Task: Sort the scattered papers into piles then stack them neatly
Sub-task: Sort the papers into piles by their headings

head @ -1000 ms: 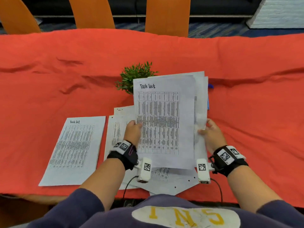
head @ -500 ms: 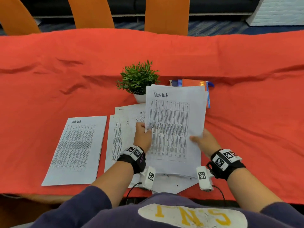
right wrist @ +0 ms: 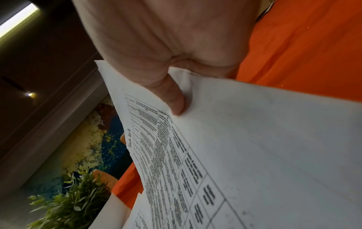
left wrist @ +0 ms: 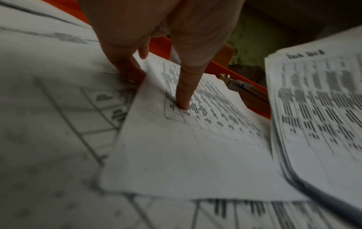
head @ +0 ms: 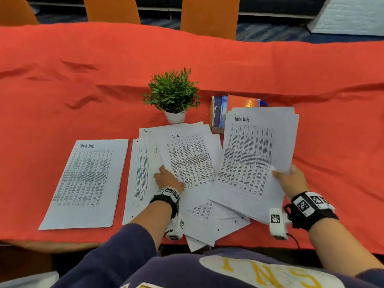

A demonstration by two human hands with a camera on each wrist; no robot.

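Observation:
My right hand (head: 287, 179) grips a bundle of printed "Task List" sheets (head: 255, 154) by its right edge, thumb (right wrist: 174, 102) on top and fingers hidden beneath, tilted above the table. My left hand (head: 166, 178) is on the scattered heap (head: 143, 173) in the middle. It pinches the left edge of the top sheet headed "H R" (head: 191, 159), thumb (left wrist: 184, 96) on the print and fingers tucked under the edge. A squared "Task List" pile (head: 87, 183) lies flat to the left.
A small potted plant (head: 172, 94) stands just behind the heap, with stacked books (head: 239, 101) to its right, partly under the held bundle. An orange cloth (head: 83, 90) covers the table. Some loose sheets (head: 207, 231) overhang the near edge. Orange chairs (head: 209, 15) line the far side.
My left hand let go of the bundle and dropped onto the "H R" sheet on the heap. The right hand carried the bundle rightward and lower, uncovering the plant and books.

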